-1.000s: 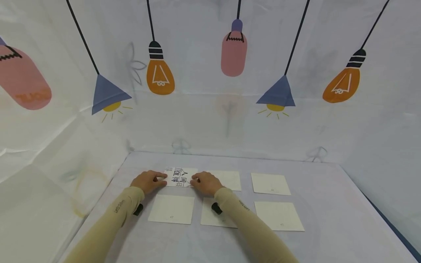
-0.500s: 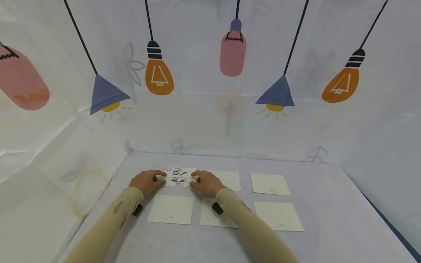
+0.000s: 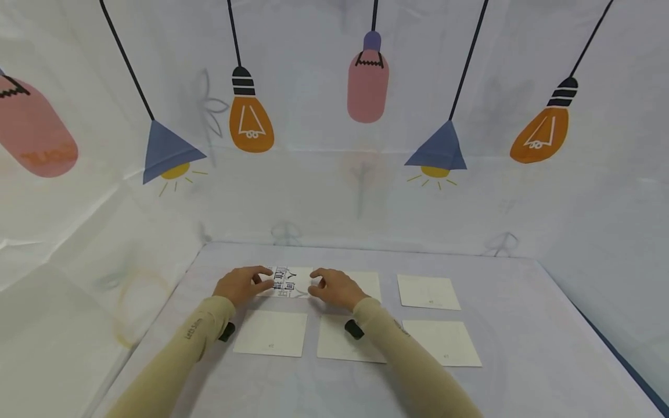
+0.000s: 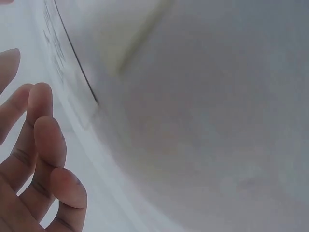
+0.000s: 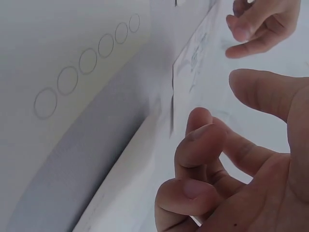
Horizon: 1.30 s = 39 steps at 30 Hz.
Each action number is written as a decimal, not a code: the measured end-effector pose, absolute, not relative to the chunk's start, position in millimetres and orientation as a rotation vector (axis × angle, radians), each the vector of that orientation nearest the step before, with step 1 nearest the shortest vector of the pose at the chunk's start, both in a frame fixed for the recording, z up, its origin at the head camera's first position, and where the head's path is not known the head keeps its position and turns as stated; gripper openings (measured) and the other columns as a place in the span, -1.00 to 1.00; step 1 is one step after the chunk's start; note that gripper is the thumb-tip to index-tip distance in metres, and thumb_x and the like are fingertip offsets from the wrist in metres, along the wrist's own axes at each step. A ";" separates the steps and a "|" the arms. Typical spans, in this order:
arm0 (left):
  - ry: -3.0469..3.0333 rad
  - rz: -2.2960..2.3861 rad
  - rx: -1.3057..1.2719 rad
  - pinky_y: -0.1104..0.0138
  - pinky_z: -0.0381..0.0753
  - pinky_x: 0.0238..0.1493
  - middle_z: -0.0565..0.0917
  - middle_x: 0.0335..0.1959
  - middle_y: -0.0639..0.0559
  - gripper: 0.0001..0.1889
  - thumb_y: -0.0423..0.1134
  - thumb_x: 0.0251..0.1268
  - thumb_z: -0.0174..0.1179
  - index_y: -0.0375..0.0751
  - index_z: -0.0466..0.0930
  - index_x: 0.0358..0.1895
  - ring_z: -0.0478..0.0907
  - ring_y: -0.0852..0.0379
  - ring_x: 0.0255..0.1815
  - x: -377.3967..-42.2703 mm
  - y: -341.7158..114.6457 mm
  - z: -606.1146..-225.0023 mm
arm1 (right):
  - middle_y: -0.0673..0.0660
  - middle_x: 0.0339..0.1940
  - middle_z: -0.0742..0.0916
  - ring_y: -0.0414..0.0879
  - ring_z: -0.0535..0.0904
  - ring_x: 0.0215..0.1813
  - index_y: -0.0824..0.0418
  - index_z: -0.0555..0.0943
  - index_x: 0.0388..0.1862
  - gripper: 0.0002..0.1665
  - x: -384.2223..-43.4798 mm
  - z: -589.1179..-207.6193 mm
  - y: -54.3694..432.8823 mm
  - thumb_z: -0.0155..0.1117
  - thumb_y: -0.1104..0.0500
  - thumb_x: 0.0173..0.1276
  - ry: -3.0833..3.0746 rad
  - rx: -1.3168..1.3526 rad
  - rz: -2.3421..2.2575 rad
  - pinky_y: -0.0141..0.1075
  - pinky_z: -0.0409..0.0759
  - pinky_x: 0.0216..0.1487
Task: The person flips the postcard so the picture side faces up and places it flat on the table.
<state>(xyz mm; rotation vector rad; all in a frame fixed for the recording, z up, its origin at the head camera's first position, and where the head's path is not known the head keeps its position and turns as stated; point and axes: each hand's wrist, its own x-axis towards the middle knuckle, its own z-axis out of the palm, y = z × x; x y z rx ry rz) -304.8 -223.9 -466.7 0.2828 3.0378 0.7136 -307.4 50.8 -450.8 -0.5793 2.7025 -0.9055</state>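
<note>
Pale bench (image 3: 533, 360) stretched away from me, with a cream left sleeve (image 3: 169, 357) and right sleeve (image 3: 418, 360) reaching in over its near side. Three whitish cards made up the near row: a near-left card (image 3: 270, 332), a near-middle card (image 3: 338, 341) partly hidden by the right arm, and a near-right card (image 3: 448, 342) just overlapped by the sleeve.

Beyond them, at the left end of the far row, lay the printed card (image 3: 290, 281), flat on the bench with dark characters on it. From the left, the left hand (image 3: 241, 285) reached over its end; the right hand (image 3: 337, 288) hovered about its right edge, partly in front of the far-middle card (image 3: 370, 283). Both hands were loosely curved, thumbs well apart from the fingers, with nothing pinched; whether any fingertip touched the card I couldn't tell. To my eye it was light, thin and fairly stiff, likely to slide easily and to crease at the corners if squeezed, so its left and right edges seemed the best hold.

Farther right lay the far-right card (image 3: 428, 292). Behind everything rose a white wall (image 3: 313, 191) printed with blue lampshades (image 3: 438, 149) and orange bulbs (image 3: 252, 125).
</note>
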 end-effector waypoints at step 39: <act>2.952 0.548 0.512 0.22 0.55 -0.12 0.59 -0.16 0.15 -0.21 0.31 -0.01 0.48 0.06 0.58 0.31 0.50 0.14 -0.20 -333.8 -102.5 -465.5 | 0.08 -0.07 0.62 -0.06 0.51 -0.16 0.14 0.42 0.46 -0.21 -302.6 -446.2 164.9 0.48 0.03 0.31 2.724 -0.445 -1.012 -0.11 0.49 -0.05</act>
